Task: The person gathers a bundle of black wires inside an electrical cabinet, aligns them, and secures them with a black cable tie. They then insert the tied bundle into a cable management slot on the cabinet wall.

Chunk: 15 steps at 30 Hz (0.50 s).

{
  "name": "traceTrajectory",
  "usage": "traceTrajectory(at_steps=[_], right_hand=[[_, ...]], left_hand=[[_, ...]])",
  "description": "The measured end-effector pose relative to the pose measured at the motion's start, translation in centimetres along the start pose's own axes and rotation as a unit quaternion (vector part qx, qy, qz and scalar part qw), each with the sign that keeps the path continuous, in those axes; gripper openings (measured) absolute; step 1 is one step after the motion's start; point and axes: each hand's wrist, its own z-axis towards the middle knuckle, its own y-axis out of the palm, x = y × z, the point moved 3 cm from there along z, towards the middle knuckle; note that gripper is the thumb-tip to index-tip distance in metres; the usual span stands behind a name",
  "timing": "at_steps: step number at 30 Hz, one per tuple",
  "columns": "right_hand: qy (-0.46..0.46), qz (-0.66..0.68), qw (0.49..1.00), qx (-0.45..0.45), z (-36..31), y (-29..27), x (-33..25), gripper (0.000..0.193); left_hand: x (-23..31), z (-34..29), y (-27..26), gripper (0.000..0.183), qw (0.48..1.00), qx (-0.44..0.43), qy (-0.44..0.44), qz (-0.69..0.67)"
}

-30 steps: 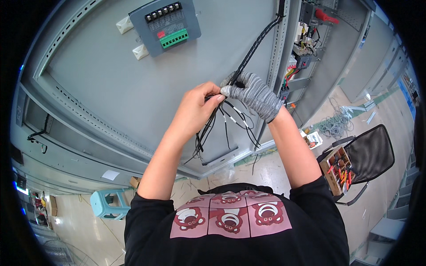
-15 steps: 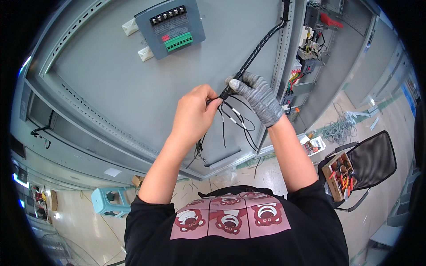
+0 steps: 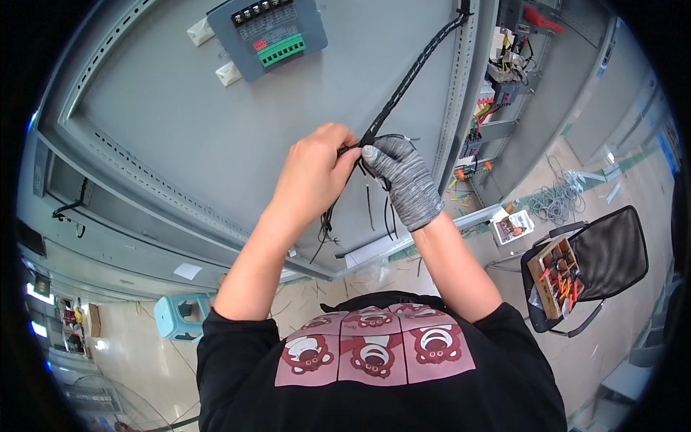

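Below and to the right of the grey module (image 3: 271,34), I see the bare left hand (image 3: 314,171) and gloved right hand (image 3: 408,181) both pinching the black cable bundle (image 3: 398,97).

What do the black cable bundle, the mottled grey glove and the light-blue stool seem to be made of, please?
The black cable bundle looks plastic-sheathed: slight sheen, twisted-looking surface. The mottled grey glove seems knitted fabric: matte, finely ribbed. The light-blue stool is probably moulded plastic: smooth, evenly coloured.

The small print (image 3: 268,27) and red label (image 3: 260,45) on the grey module (image 3: 312,25) seem unreadable.
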Motion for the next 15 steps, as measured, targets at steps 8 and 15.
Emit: traceTrajectory(at_steps=[8,15], right_hand=[[-0.084,-0.051,0.993,0.059,0.0,1.4,-1.0,0.018],[-0.027,-0.058,0.998,0.013,-0.9,0.7,-3.0,0.018]], left_hand=[[1.6,-1.1,-1.9,0.014,0.999,-0.001,-0.05,0.021],[3.4,-4.0,1.1,0.02,0.995,0.031,-0.036,0.086]])
